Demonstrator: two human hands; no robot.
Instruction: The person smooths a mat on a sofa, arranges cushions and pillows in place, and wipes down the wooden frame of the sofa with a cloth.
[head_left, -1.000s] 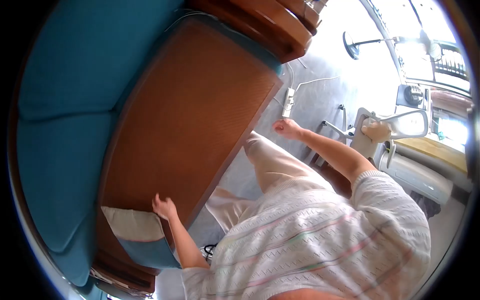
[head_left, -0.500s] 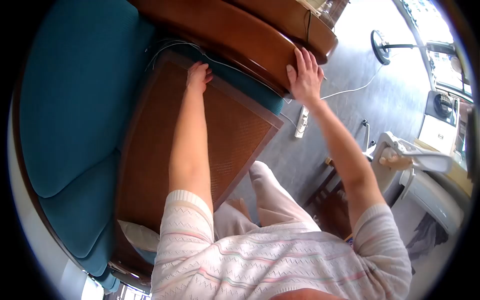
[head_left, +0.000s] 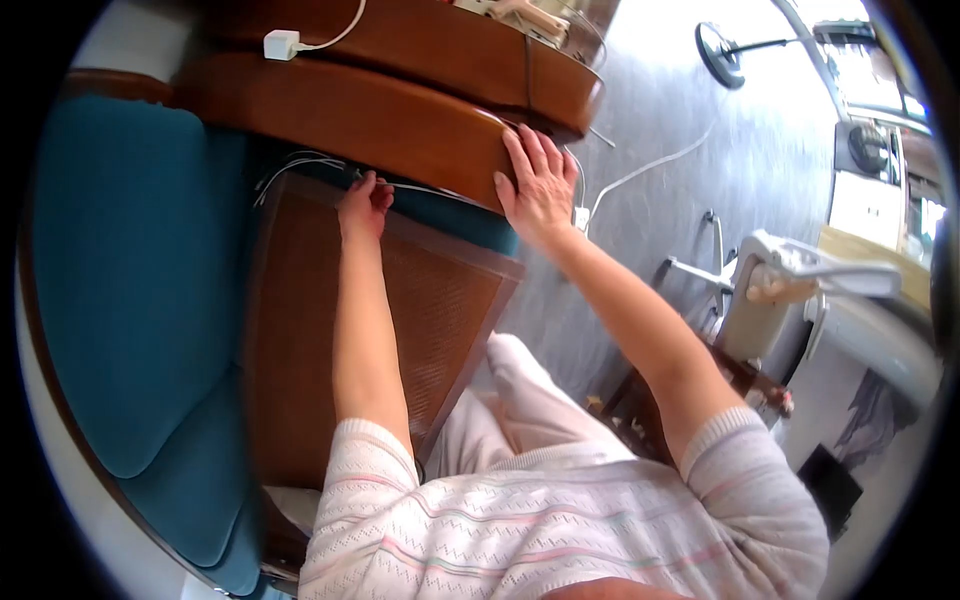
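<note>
My left hand (head_left: 366, 205) reaches to the far edge of the brown woven seat mat (head_left: 330, 290), its fingers closed at the thin white cable (head_left: 430, 189). The cable runs along the gap between the mat and the wooden armrest, and my fingers hide a short part of it. Resting on the outer end of the polished brown armrest (head_left: 370, 125) is my right hand (head_left: 540, 190), fingers stretched over the wood. Under the mat shows the teal seat cushion (head_left: 470, 228).
Teal back cushions (head_left: 130, 290) line the left side. A white charger plug (head_left: 282, 45) lies on the wood beyond the armrest. Another white cable (head_left: 650, 165) crosses the grey floor. At right stand a white chair (head_left: 770, 300) and a round-based stand (head_left: 720, 55).
The view has shifted, bringing the charger plug into sight. My left hand has moved from the mat's edge to the cable. My right hand stays on the armrest.
</note>
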